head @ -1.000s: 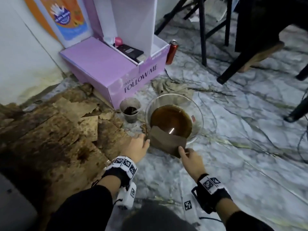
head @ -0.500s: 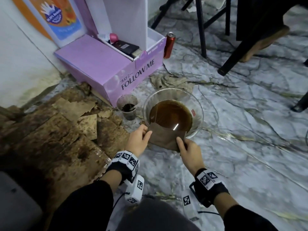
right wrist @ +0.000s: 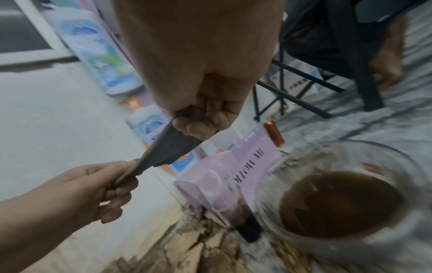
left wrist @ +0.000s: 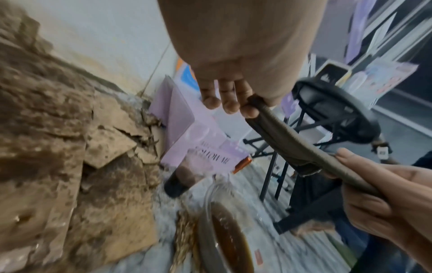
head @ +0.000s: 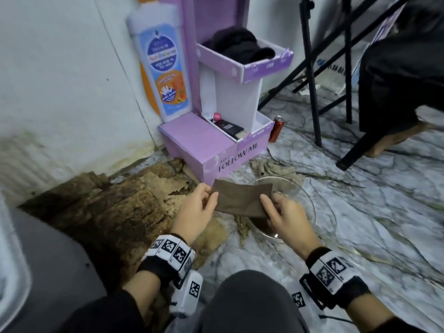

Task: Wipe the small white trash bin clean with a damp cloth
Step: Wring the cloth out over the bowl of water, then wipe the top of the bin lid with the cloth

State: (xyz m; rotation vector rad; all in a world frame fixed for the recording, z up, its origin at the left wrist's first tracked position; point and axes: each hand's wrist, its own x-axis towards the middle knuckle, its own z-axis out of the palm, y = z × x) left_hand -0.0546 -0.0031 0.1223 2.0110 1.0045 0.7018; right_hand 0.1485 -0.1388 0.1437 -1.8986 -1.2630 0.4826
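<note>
A folded brown damp cloth (head: 240, 198) is stretched flat between my two hands, just above a glass bowl (head: 311, 203) of brown water. My left hand (head: 210, 195) pinches its left end between thumb and fingers. My right hand (head: 270, 200) grips the right end over the bowl. In the left wrist view the left fingers (left wrist: 230, 104) clamp the cloth (left wrist: 292, 144), which runs down to the right hand (left wrist: 378, 186). In the right wrist view the right fingers (right wrist: 201, 127) curl round the cloth (right wrist: 168, 147). A pale rounded edge (head: 12, 272) shows at the far left; I cannot tell whether it is the bin.
A purple "FOLLOW ME" box (head: 230, 150) stands against the wall, with a red can (head: 277, 128) beside it. A small cup (left wrist: 180, 181) sits between box and bowl. Black chair legs (head: 312, 92) stand to the right. Peeling brown flooring (head: 96, 212) lies at the left, and a crumpled rag (head: 274, 169) behind the bowl.
Both hands have lifted the cloth off the bowl's near rim and pulled it out flat between them. The head view has tilted up towards the wall.
</note>
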